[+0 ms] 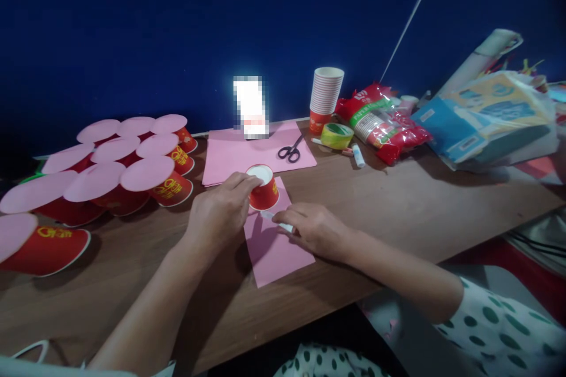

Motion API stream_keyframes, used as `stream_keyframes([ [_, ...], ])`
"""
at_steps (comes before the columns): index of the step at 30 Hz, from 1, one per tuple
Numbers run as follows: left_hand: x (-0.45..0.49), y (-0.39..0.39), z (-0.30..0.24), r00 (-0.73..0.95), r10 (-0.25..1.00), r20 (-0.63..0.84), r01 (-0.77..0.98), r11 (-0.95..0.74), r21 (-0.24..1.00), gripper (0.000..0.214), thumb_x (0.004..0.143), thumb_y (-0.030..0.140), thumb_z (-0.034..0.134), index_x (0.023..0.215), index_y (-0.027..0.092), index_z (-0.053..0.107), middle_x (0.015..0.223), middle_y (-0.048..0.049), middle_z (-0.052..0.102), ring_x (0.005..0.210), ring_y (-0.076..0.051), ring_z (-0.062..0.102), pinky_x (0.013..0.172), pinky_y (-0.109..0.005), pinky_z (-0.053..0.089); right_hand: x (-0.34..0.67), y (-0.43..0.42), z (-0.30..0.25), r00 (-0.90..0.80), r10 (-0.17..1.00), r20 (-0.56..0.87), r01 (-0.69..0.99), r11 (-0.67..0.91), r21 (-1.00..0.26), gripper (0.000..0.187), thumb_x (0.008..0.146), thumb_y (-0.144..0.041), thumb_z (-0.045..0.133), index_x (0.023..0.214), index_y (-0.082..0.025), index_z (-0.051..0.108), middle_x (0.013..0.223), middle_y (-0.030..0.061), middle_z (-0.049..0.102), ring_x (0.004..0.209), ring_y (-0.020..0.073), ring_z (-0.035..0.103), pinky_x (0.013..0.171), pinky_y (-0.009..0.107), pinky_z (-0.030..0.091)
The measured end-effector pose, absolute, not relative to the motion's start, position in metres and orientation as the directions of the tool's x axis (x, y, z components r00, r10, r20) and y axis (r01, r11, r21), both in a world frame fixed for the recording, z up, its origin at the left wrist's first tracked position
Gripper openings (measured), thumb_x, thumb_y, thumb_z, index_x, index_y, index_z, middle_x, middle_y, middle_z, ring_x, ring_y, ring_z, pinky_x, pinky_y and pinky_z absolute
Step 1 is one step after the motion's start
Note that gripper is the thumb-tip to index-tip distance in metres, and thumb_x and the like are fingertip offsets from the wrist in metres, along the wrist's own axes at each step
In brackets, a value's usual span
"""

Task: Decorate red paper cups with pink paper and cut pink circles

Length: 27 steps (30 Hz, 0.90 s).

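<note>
Head view of a craft set-up on a brown wooden table (398,200). The left hand (221,212) is curled around a red paper cup (265,191), thumb and fingertips gripping its side wall. The cup stands on a single pink sheet (274,253) near the table's front edge, its white end facing up. The right hand (316,230) rests on the same sheet just right of the cup, with its fingers pinching a slim white stick (283,225). The tip of the stick lies close to the cup's lower rim, and whether it touches cannot be told.

Behind the cup lies a pile of pink paper (247,153), with black scissors (290,150) on its right part. Further right are a yellow-green tape roll (336,135), a small white tube (358,156), a tall stack of cups (326,94) and a red packet (384,121). A blue-and-yellow package (486,115) lies at the far right. To the left, well apart from the hands, a group of disc-topped cups (145,174) is crowded together, each red cup tilted and bearing a pink paper circle. A dark blue wall (177,23) backs the table.
</note>
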State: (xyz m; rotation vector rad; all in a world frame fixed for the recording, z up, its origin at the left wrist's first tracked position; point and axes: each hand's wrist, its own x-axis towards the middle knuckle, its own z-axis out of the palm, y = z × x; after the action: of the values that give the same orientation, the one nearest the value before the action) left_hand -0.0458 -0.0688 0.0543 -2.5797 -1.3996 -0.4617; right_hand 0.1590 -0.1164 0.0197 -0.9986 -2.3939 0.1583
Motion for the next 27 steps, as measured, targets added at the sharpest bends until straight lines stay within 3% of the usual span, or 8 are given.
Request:
stream_keyframes([
  [4,-0.046,-0.068,0.054,0.513,0.786,0.345,0.836,-0.548,0.006,0.039,0.086,0.014,0.040,0.118,0.027,0.057,0.117,-0.0009,0.064,0.083,-0.016,0.064,0.049,-0.025,0.039,0.171,-0.112,0.022,-0.479,0.807,0.347,0.593,0.588,-0.549,0.019,0.090,-0.025,0.055,0.103,-0.015,0.063,0.092,0.0061,0.069,0.069,0.0121,0.061,0.069,0.024,0.048],
  [8,-0.046,-0.069,0.055,0.509,0.791,0.341,0.838,-0.545,0.013,0.039,0.086,0.015,0.040,0.119,0.028,0.057,0.117,-0.0011,0.064,0.085,-0.016,0.065,0.050,-0.024,0.041,0.181,-0.105,0.025,-0.399,0.866,0.302,0.537,0.488,-0.688,0.018,0.088,-0.024,0.056,0.103,-0.017,0.064,0.093,0.0035,0.070,0.074,0.0117,0.061,0.068,0.022,0.046],
  [18,-0.043,-0.071,0.058,0.507,0.787,0.351,0.840,-0.542,0.003,0.038,0.084,0.014,0.043,0.116,0.026,0.059,0.115,-0.0006,0.065,0.084,-0.016,0.065,0.049,-0.024,0.040,0.196,-0.085,0.026,-0.225,0.959,0.173,0.424,0.256,-0.869,0.017,0.087,-0.026,0.051,0.091,-0.014,0.062,0.066,-0.0017,0.062,0.056,0.0090,0.054,0.055,0.020,0.042],
  [27,-0.043,-0.070,0.058,0.510,0.782,0.357,0.836,-0.549,0.009,0.038,0.083,0.013,0.043,0.115,0.025,0.060,0.114,-0.0012,0.066,0.082,-0.016,0.065,0.049,-0.024,0.041,0.206,-0.071,0.016,-0.107,0.983,0.149,0.325,0.176,-0.929,0.021,0.085,-0.035,0.054,0.091,-0.015,0.058,0.063,-0.0035,0.056,0.053,0.0086,0.053,0.049,0.019,0.041],
])
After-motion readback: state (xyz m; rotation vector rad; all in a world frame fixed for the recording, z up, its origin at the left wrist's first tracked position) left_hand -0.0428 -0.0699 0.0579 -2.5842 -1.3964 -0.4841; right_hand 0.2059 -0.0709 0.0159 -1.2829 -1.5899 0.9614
